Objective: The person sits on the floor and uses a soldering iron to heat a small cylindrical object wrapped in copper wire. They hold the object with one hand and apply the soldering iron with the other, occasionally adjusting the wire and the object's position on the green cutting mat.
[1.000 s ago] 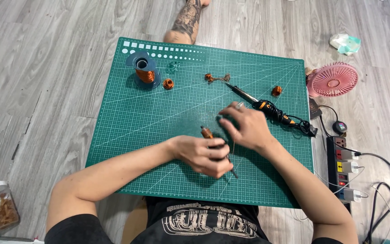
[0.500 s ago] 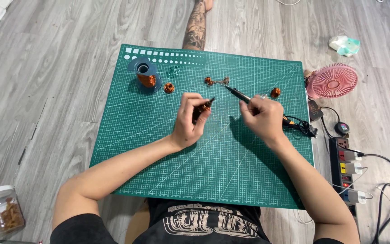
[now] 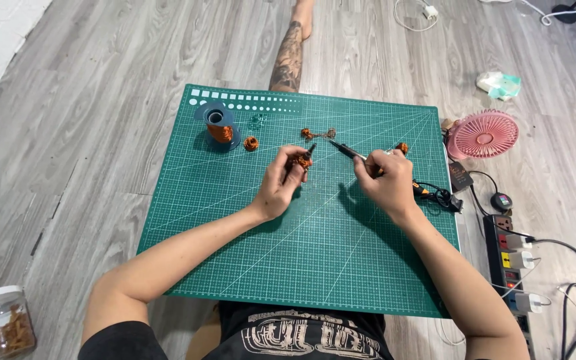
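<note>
My left hand is raised over the green cutting mat, gripping a thin dark tool with a small copper wire coil at its tip. My right hand grips a soldering iron like a pen, its tip pointing left and ending a little right of the coil. A small copper wire piece lies on the mat just beyond both hands. Another small copper coil sits right behind my right hand.
A spool of copper wire and a small coil stand at the mat's far left. A pink fan, a power strip with plugs and cables lie on the right. A jar stands at the lower left. A tattooed leg stretches beyond the mat.
Both hands have moved from the near middle of the mat towards its far side. The right hand now holds the soldering iron, lifted off the mat.
</note>
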